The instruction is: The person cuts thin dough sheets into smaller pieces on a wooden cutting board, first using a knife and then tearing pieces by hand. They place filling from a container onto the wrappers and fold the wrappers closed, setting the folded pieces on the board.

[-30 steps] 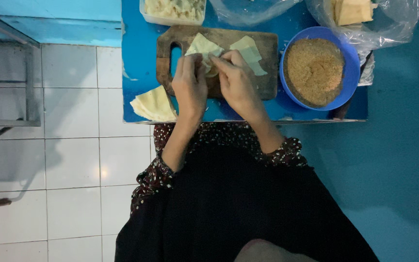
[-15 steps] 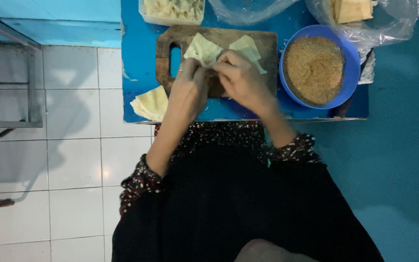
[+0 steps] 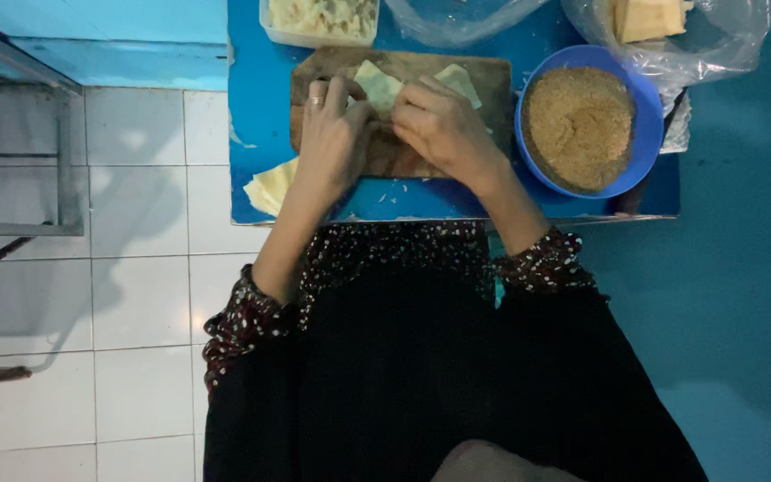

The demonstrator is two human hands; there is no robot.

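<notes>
Our left hand (image 3: 336, 134) and right hand (image 3: 439, 125) have shifted up the brown wooden board (image 3: 493, 85), both closed on the pale square pastry sheet (image 3: 378, 87).

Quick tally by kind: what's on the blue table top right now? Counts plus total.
Wooden cutting board: 1
Blue round bowl of brown crumbs: 1
Clear plastic tub of pale filling: 1
Clear plastic bags: 2
Stack of pale square wrappers: 1
Pale wrappers on the board: 2
Total: 8

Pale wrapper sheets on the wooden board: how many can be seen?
2. One wrapper sheet lies between the left hand and right hand; another wrapper sheet lies beyond the right hand. The hands may hide more.
</notes>
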